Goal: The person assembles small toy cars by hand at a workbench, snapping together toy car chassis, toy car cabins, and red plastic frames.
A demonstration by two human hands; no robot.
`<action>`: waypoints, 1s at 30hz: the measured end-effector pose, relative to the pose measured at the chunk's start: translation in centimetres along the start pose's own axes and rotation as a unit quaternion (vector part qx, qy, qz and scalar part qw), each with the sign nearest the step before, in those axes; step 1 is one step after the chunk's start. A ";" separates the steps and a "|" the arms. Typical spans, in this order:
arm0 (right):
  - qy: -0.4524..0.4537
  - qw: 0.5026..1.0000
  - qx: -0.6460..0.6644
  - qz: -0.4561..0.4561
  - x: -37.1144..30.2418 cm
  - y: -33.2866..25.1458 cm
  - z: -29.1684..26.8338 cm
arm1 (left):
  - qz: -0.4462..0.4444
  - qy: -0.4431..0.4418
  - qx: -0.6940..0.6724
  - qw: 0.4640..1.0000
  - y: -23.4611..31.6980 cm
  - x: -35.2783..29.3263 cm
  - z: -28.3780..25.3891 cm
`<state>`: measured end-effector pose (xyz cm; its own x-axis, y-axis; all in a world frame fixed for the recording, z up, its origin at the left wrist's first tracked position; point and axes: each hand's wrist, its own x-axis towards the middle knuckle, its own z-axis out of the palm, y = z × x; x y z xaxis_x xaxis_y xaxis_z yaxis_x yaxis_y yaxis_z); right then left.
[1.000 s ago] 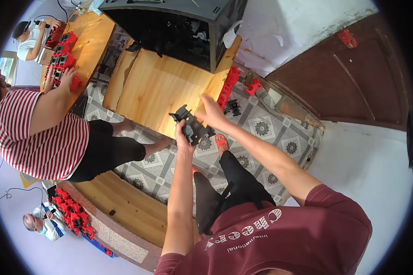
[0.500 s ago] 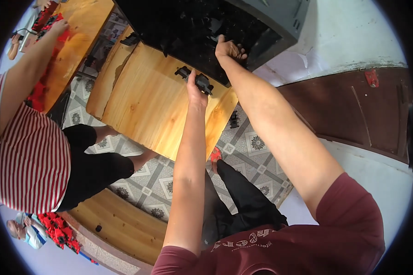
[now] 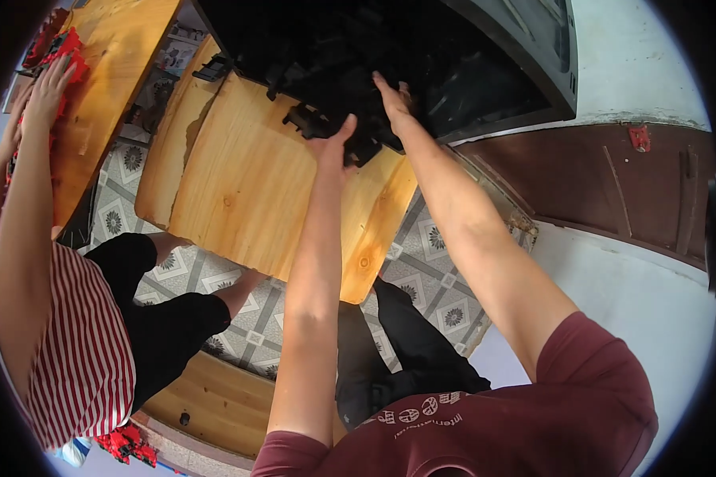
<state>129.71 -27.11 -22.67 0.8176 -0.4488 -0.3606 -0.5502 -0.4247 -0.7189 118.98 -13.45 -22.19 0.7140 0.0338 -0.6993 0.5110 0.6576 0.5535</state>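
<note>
My left hand (image 3: 336,145) is closed around a black plastic part (image 3: 362,149), thumb up, above the wooden tabletop. More dark plastic (image 3: 306,121) shows beside its fingers; I cannot tell whether it is the same piece. My right hand (image 3: 394,99) reaches to the large black box (image 3: 485,79), fingers apart among dark pieces (image 3: 350,83) at its near edge. Nothing shows gripped in it, though the dark pieces blend together around the fingertips.
The wooden table (image 3: 247,175) stands under my hands. At left, a person in a striped shirt (image 3: 87,334) works at another wooden table (image 3: 123,56) with red parts (image 3: 65,60). A wooden bench (image 3: 207,405) is behind, a brown panel (image 3: 581,183) on the right wall.
My right hand has drawn slightly toward my left hand, its fingers now straighter. The left hand still holds the black part, now nearer the box. The other person's arm has shifted left.
</note>
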 end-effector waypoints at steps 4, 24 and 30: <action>-0.048 0.996 -0.073 0.003 0.7 0.6 -1.1 | 0.016 -0.027 -0.014 0.999 -0.3 -0.2 -0.4; -0.358 0.861 0.350 0.092 -10.4 5.6 -4.1 | 0.065 -0.006 0.078 0.995 -1.5 -14.3 -5.7; -0.462 0.806 0.364 0.068 -13.4 3.1 -5.3 | 0.118 0.045 0.038 0.991 -1.0 -18.7 -5.6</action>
<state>116.15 -26.57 -16.97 0.7205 0.4674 -0.5122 -0.6750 0.3035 -0.6725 102.43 -10.51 -12.16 0.7740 0.2490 -0.5822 0.3717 0.5657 0.7361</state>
